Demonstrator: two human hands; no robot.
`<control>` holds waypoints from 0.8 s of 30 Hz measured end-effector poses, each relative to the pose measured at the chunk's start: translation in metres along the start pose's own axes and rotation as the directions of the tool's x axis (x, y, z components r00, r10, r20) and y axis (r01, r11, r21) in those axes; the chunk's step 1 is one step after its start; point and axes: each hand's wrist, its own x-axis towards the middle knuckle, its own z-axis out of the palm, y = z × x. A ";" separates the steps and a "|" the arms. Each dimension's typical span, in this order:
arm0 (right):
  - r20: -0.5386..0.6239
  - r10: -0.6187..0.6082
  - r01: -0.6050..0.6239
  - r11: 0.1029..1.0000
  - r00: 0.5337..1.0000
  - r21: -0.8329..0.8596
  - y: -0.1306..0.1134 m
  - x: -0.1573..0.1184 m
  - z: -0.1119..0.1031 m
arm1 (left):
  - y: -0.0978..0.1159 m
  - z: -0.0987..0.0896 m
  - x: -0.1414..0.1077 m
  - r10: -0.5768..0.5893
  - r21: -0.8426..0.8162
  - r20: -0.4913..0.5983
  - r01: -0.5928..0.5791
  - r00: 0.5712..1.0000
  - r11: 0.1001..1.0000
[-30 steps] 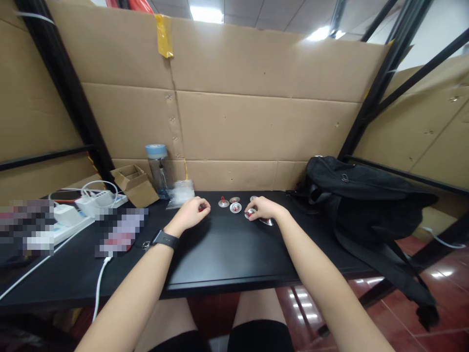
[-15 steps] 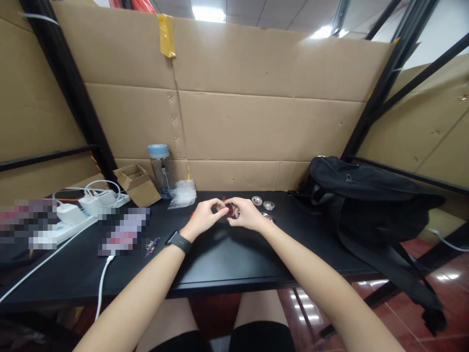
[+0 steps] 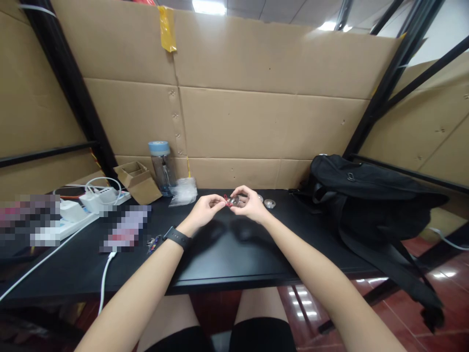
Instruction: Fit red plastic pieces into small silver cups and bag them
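Both hands meet above the middle of the black table. My right hand (image 3: 249,204) holds a small round clear disc (image 3: 233,201) by its edge, between thumb and fingers. My left hand (image 3: 207,210), with a dark watch on its wrist, pinches a thin red string (image 3: 226,199) at the disc's left side. Just behind my right hand lies another round clear piece (image 3: 270,203), and part of one more shows beside it.
On the left are a power strip (image 3: 78,221), a blurred phone-like item (image 3: 128,227) with a white cable, an open cardboard box (image 3: 138,183), a bottle (image 3: 163,171) and plastic bags (image 3: 183,191). A black bag (image 3: 366,195) fills the right side.
My hands have drawn slightly apart, and the disc now shows more openly between them, with the red string at its left. My right hand's fingers have lifted a little.
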 end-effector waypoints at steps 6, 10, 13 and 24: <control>-0.196 -0.027 -0.081 0.848 0.980 -0.523 0.001 0.004 -0.095 | -0.007 -0.045 -0.003 0.041 0.509 -0.215 0.076 0.976 0.858; -0.264 0.036 -0.234 0.589 0.964 -0.773 0.013 -0.007 -0.150 | -0.016 -0.069 -0.008 -0.060 0.690 -0.153 0.150 0.986 0.708; -0.267 0.188 -0.327 0.521 0.945 -0.789 0.026 -0.015 -0.165 | -0.022 -0.072 -0.009 -0.162 0.727 -0.078 0.168 0.984 0.666; -0.208 0.165 -0.260 0.432 0.964 -0.864 0.041 -0.007 -0.147 | -0.015 -0.061 -0.007 -0.135 0.711 -0.016 0.107 0.991 0.696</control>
